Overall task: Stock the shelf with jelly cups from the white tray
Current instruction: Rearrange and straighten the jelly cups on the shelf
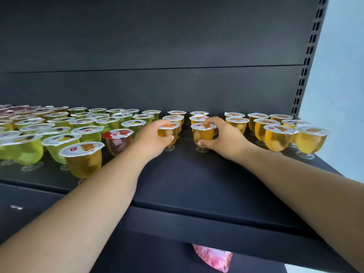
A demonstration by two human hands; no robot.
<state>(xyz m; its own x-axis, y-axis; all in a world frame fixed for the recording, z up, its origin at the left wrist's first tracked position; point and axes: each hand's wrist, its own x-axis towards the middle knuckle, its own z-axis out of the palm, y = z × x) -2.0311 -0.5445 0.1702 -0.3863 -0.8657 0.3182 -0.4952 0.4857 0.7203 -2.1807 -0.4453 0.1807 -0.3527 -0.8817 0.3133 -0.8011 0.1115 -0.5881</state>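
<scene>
Both my hands reach onto the dark shelf (197, 184). My left hand (151, 137) grips an orange jelly cup (168, 133) whose clear foot stands on the shelf, at the front of a short row of orange cups. My right hand (224, 136) grips a second orange jelly cup (202, 135), also standing on its foot at the front of its own row. Fingers lie over each lid and a thumb presses each cup's side. The white tray is out of view.
Several green jelly cups (88, 133) fill the shelf's left side, with a red cup (118, 140) and an orange cup (84, 160) near the front. More orange cups (277, 137) stand at the right. A slotted upright (307, 62) bounds the right. Pink patterned fabric (212, 259) shows below.
</scene>
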